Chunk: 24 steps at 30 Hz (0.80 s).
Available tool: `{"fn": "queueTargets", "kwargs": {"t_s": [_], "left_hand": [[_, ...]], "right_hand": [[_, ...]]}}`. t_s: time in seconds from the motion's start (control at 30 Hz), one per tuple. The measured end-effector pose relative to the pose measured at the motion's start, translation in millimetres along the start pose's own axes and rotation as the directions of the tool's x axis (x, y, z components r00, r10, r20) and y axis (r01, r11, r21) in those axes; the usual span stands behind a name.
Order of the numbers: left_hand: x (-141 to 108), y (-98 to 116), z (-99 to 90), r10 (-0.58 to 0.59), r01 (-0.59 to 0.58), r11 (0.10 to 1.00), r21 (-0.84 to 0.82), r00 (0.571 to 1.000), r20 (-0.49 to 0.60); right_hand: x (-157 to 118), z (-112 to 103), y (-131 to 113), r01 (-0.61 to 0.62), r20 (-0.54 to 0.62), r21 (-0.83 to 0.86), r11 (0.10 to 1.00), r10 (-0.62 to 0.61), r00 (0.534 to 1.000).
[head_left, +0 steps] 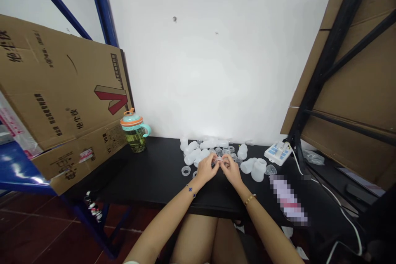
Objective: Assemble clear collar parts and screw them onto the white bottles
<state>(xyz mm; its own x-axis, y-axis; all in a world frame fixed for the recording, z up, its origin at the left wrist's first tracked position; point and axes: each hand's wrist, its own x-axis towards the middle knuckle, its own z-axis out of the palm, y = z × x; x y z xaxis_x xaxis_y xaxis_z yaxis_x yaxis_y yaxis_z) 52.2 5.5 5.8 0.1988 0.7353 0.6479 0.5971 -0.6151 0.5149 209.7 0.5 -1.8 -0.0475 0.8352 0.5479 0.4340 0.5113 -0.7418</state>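
My left hand (pixel 208 167) and my right hand (pixel 230 168) meet above the black table (pixel 148 175). Their fingers pinch a small clear ring-like part (pixel 219 159) between them, partly hidden by the fingertips. Behind and around the hands lies a pile of frosted white bottles (pixel 192 156) with small clear parts. A loose clear ring (pixel 186 170) lies left of my left hand. To the right of my right hand, one frosted bottle (pixel 258 170) stands near another that is tilted, with a clear cap (pixel 271 169) beside them.
A teal-lidded jug (pixel 133 132) stands at the back left beside a large cardboard box (pixel 64 90). On the right are a white power strip (pixel 278 152), its cable (pixel 337 200) and a blurred purple item (pixel 287 200). A white wall (pixel 204 70) closes the back.
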Motion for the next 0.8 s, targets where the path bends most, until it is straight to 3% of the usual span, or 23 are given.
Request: {"fn": "queueTargets", "kwargs": {"t_s": [0.57,0.8], "left_hand": [[1.9,-0.2,0.2,-0.030,0.030,0.999,-0.020,0.999,0.020],[0.5,0.1,0.0,-0.015,0.015,1.000,-0.021,1.000,0.002]], "right_hand": [[1.0,0.2,3.6,0.022,-0.011,-0.086,0.996,-0.023,1.000],[0.2,0.5,0.5,0.012,0.003,-0.016,1.000,-0.012,1.000]]}}
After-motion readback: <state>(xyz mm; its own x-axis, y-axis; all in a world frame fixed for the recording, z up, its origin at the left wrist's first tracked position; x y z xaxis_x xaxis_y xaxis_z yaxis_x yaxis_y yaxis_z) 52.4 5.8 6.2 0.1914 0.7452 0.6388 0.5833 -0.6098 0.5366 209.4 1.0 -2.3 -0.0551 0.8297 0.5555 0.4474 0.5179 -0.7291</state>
